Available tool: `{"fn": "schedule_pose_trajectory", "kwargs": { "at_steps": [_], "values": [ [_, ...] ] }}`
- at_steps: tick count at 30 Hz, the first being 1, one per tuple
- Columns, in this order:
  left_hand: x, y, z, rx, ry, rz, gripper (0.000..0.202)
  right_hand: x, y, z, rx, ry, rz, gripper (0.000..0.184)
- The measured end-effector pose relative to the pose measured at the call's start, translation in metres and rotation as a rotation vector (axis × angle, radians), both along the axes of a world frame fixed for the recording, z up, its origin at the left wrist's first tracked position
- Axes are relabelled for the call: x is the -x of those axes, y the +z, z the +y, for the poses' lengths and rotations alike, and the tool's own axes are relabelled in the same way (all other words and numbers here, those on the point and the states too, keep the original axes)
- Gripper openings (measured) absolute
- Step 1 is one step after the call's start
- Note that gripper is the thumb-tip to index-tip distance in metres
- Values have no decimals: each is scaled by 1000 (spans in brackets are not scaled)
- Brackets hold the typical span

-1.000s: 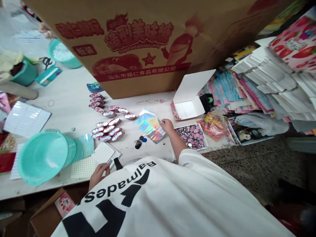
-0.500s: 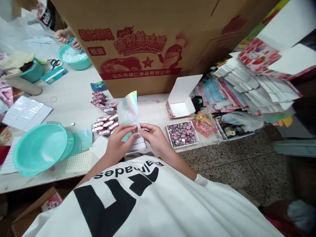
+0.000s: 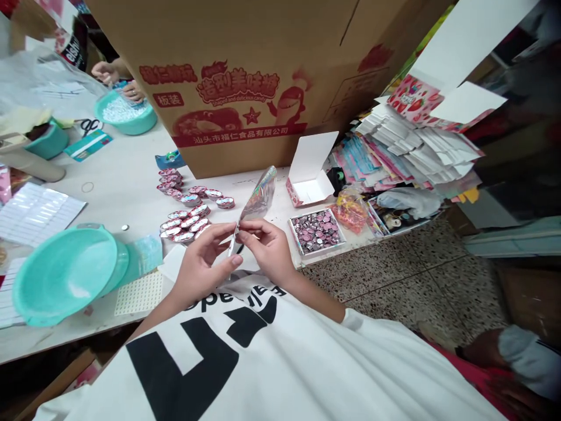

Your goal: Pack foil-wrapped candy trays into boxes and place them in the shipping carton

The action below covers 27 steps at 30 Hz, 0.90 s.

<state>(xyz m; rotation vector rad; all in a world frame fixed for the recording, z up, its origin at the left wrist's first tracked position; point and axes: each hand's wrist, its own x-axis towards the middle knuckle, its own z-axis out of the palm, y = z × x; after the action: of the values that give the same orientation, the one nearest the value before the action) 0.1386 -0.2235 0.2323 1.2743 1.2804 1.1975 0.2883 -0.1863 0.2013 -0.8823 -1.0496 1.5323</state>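
While both hands are busy close to the chest, a shiny pouch (image 3: 262, 196) stands nearly edge-on between them, held above the near edge of the white table (image 3: 114, 175), its upper end leaning away from the body and its silvery film catching rainbow glints. I see the left hand (image 3: 204, 257) gripping the lower part from its own side, fingers along the edge and thumb lower down, with only the film's thickness in its hold. The right hand (image 3: 269, 248) pinches the same pouch narrowly from the other side, thumb and fingertips close together just beside the left hand's fingers. Just beyond the left hand lie rows of red-and-white oval packs (image 3: 188, 222), and farther over on that side sits a big teal basin (image 3: 94, 257), near a dotted pale board (image 3: 139, 292). Near the right hand there's a shallow tray (image 3: 325, 248) filled with pink and silver discs (image 3: 318, 228), and behind it a small white box (image 3: 314, 155) with its lid raised. A large printed carton (image 3: 245, 155) rises at the back, and past its left corner a co-worker's hands (image 3: 132, 92) work over a teal bowl (image 3: 140, 124) of small pale pieces.
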Motion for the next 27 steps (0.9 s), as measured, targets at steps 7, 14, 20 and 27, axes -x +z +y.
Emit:
{"fn": "schedule_pose_trajectory", "kwargs": {
  "at_steps": [7,14,20,27],
  "values": [
    [23,17,2,345,116,-99,40,-8,10,13,-628,15,-527,37],
    [41,29,10,393,123,-147,37,-9,23,40,-1089,100,-844,40],
    [45,32,16,398,47,-190,40,-6,11,43,-1123,95,-844,31],
    [51,25,25,402,112,-235,47,-11,12,44,-1122,161,-814,13]
  ]
}}
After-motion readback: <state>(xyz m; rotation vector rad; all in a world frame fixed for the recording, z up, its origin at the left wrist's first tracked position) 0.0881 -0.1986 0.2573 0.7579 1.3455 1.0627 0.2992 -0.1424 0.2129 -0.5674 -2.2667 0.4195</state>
